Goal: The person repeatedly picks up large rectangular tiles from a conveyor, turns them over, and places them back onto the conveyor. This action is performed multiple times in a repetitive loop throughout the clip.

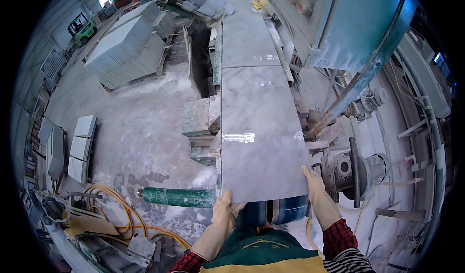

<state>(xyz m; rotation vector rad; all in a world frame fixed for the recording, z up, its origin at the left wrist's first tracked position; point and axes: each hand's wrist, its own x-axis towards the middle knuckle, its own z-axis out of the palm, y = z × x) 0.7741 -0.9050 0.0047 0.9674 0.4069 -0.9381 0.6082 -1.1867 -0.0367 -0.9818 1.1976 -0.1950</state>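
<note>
Head view: a marbled slab lies on the line, gloved hands at its near end.
From my remote seat I see the polished grey-white slab (259, 152), flat, rectangular, softly veined, glossy with lamp reflections, its far edge meeting a second slab (247, 35) and its near edge above blue rollers (293, 210); the left hand (224, 212), in a cream glove, grasps the near left corner, thumb on top, while the right hand (319, 193) grasps the right edge, its lower fingers hidden from me; a smooth green roller (177, 197) sits left, a grimy metal motor (356, 171) right; around them, a powder-dusted, blotchy floor (140, 123), coiled yellow hoses (128, 210), a tall slab stack (123, 50) and a green forklift (85, 32) by the wall.
</note>
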